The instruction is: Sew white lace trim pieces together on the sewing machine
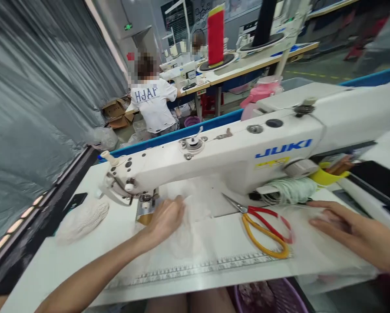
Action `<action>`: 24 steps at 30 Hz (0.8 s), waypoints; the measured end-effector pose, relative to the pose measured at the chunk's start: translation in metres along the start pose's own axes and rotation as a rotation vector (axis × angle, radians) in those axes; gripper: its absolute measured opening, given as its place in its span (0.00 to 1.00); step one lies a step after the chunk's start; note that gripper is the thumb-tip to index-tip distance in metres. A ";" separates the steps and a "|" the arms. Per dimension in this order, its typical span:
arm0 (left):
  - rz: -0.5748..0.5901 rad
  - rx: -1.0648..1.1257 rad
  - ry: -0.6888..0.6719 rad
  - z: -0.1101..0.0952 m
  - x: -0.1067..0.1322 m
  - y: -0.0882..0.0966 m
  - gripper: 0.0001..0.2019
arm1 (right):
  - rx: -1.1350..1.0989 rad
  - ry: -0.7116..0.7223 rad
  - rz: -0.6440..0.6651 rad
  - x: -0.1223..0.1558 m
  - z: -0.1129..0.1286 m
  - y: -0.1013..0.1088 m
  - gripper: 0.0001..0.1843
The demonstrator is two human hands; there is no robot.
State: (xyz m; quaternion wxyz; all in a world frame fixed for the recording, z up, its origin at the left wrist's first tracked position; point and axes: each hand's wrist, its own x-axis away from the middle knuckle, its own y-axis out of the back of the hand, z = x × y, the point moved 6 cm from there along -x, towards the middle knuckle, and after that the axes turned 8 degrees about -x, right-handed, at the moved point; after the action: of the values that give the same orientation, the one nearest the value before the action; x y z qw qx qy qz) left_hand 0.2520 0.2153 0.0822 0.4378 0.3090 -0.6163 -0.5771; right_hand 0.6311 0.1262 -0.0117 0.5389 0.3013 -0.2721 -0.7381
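A person sits at a long white counter (45, 274) w/ a big white sewing machine (214, 161) on it. It has blue JUKI letters on its side.

The L hand (164, 217) is down by the machine's shiny silver foot (146, 201), just to the R of it. Its fingers bend in, near a thin, pale, see-thru cloth (182, 239) on the counter. Can't tell if that grip is pinching it, b/c the fingertips are blurry.

The R hand (354, 232) is way over on the other side. There's a gap btwn its thumb and pointer finger, and a thin, white, filmy cloth (332, 256) is right by them. Can't tell if this grip has hold of it. That cloth lies at the R end of the counter and hangs off the front edge. Can't tell if both cloths are one pc.

Btwn the hands are scissors w/ one red and one yellow handle (266, 232), tips pointing at the machine. Behind them is a bundle of pale green cord (288, 190), next to a round yellow cup (328, 174). A white, bumpy, lacy cloth pile (84, 219) is at the L end. Under the counter there's a purple plastic basket (289, 293). Farther back, a person in a white tee (156, 104) faces away.
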 end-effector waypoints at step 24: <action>-0.134 0.370 -0.626 -0.194 -0.056 -0.008 0.13 | -0.093 0.169 -0.058 0.029 0.083 0.031 0.10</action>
State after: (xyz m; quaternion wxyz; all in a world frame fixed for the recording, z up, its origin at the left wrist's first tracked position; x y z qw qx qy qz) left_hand 0.4486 0.1779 0.0544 0.1259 0.2311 -0.7927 -0.5499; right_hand 0.5827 0.0959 0.0619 0.5516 0.3448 -0.1824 -0.7373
